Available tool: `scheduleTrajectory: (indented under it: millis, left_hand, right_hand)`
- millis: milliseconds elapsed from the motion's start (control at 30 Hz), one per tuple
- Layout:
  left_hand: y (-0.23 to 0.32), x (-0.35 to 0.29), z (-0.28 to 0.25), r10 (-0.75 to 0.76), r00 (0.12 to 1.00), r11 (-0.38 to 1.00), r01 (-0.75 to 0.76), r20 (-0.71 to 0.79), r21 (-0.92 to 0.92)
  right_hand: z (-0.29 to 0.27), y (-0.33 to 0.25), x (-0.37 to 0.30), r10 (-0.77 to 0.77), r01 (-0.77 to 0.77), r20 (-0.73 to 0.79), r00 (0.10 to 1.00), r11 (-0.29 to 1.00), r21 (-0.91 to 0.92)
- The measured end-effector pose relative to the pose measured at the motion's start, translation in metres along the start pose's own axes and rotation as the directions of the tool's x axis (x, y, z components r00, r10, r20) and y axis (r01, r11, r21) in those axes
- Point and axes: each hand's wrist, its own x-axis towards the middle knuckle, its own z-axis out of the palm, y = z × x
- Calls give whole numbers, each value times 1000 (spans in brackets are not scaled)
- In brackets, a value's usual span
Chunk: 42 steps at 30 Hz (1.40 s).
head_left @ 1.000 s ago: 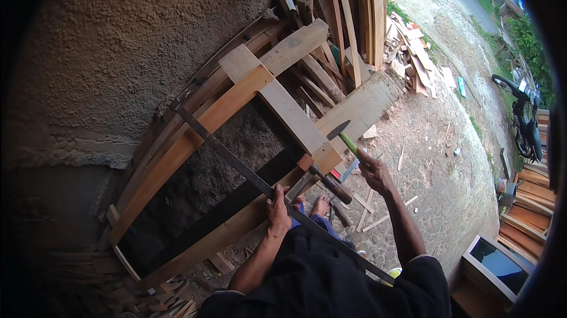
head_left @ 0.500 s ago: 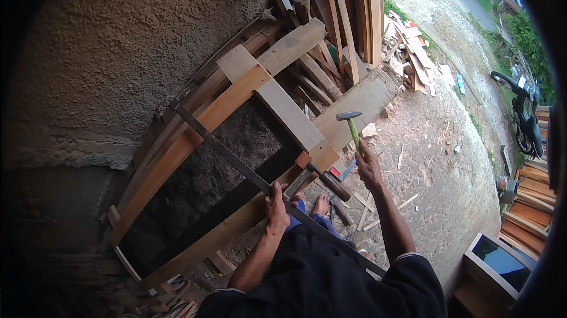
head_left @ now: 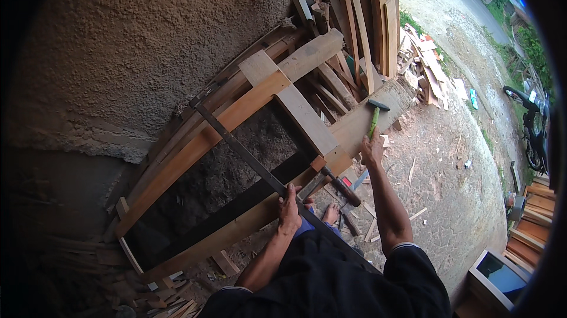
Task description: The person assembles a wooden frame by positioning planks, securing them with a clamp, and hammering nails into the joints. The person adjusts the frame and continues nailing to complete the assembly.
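At far left a rough, brown wall (head_left: 100, 52) fills the view, with a dim heap of wood offcuts (head_left: 171, 306) at its foot; beside it, slanting up toward the upper middle, lies a long wooden frame (head_left: 254, 100), its pale and orange-brown rails enclosing a dark opening; a dark metal bar clamp (head_left: 251, 161) crosses that opening on a diagonal, from the far rail down past the near rail toward my body; just below centre my left hand (head_left: 289, 213) is closed around the clamp's bar, thumb uppermost, beside the near rail; to the right, a small orange wooden block (head_left: 318, 163) sits at the frame's corner, between the near rail and the clamp's screw, whose dark, rounded handle (head_left: 345, 192) points down and right; below that handle my bare foot (head_left: 331, 213) shows on the ground; further right, my right hand (head_left: 372, 151) grips a hammer (head_left: 374, 118) by its green handle, the grey head uppermost in front of a broad, weathered plank (head_left: 354, 131); whether the head touches that plank I cannot tell; beyond, a pile of pale wood scraps (head_left: 428, 67) lies on the ground; at the right edge stand a dark motorcycle (head_left: 534, 132) and, lower down, a pale-framed glass pane (head_left: 501, 274).
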Motion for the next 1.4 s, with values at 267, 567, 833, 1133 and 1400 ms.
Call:
scheduleTrajectory:
  millis: [267, 567, 833, 1133, 1400]
  left_hand:
    - [-6, -19, 15, 20, 1000, 999, -20, -1, 45]
    - [-26, -51, 53, -1, 991, 999, 7, 134, -45]
    - [-45, -42, 61, -46, 974, 996, 63, 220, -69]
    - [-61, -35, 59, -63, 978, 992, 84, 201, -95]
    - [-69, -29, 50, -46, 978, 998, 55, 203, -40]
  right_hand:
    - [-73, 12, -116, -170, 251, -249, 953, 905, 344]
    - [-137, 33, -289, -262, 272, 619, 740, 959, 81]
    - [-127, 59, -283, -258, 249, 621, 740, 963, 103]
    - [-117, 66, -287, -258, 195, 593, 763, 966, 170]
    - [-106, 77, -287, -233, 169, 644, 729, 972, 161]
